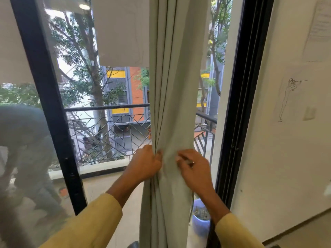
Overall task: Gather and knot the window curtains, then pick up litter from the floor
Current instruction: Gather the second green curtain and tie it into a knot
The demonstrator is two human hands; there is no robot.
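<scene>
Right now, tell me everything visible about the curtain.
The curtain is pale grey-green cloth, gathered into one bunch of vertical folds hanging in front of the window, just left of the black frame. It is not knotted. The left hand closes its grip on the folds at the left edge; the right hand pinches the cloth from the right. Its top and bottom ends are out of view.

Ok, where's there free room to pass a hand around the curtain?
Left of the curtain there is open space up to the black window frame, beside the left hand. Right side is tight: the right hand sits between curtain and black door frame, with a blue pot below.
</scene>
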